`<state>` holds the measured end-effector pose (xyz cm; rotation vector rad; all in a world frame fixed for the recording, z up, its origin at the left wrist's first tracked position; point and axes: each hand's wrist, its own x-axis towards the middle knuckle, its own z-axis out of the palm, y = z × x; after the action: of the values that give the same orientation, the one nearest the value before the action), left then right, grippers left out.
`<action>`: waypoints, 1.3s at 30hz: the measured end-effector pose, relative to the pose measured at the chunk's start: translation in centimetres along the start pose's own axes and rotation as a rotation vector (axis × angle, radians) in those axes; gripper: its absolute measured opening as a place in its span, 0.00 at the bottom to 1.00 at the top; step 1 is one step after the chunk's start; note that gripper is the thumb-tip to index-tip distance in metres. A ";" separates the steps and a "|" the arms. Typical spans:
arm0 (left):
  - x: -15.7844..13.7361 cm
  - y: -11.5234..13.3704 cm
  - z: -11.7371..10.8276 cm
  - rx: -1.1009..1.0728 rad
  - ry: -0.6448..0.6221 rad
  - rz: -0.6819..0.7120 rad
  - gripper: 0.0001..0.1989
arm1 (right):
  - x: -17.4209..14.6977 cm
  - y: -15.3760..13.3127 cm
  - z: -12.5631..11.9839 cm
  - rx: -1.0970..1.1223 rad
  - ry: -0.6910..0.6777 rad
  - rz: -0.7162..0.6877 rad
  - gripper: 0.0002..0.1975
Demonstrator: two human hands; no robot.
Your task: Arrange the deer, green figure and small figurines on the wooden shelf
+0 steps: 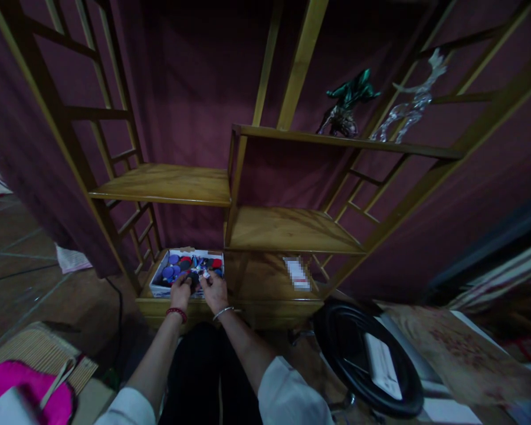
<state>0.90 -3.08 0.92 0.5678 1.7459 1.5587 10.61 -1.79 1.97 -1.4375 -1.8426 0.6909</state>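
Observation:
A shallow white box (160, 291) on the lowest shelf holds several round, flat pieces in purple, blue, black and red, with small shiny bits among them. Over its front edge, my left hand (181, 291) has its fingers closed at a dark piece that I cannot make out clearly. Close beside it, my right hand (215, 291) pinches a small whitish thing (205, 275), too small to name. The fingertips of both hands are nearly together above the box's contents. A red bead bracelet is on my left wrist, a silver bangle on my right.
The wooden shelf unit (168, 183) rises around the box. A green figurine (351, 103) and a clear glass deer (409, 106) stand on an upper right shelf. A white paper (297, 273) lies right of the box. A black round stool (331, 330) stands at the right.

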 end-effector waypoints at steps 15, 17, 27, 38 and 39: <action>-5.4 1.9 -1.5 -0.433 -0.203 -0.149 0.12 | -2.9 -1.6 -3.1 0.065 0.000 -0.002 0.10; -5.9 2.2 -1.7 -0.463 -0.213 -0.152 0.11 | -3.3 -1.9 -3.4 0.103 0.018 -0.007 0.10; -7.2 2.9 -2.2 -0.497 -0.171 -0.144 0.12 | -4.2 -2.8 -4.5 0.232 0.014 0.020 0.10; -7.9 4.2 -1.6 -0.461 -0.088 -0.160 0.10 | -4.7 -3.2 -5.5 0.295 0.002 0.047 0.12; -7.9 4.2 -1.5 -0.444 -0.086 -0.149 0.10 | -4.7 -3.2 -5.6 0.297 0.004 0.048 0.13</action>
<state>4.29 -9.14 6.82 0.2721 1.2880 1.7158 13.74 -7.15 6.99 -1.2887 -1.6267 0.9415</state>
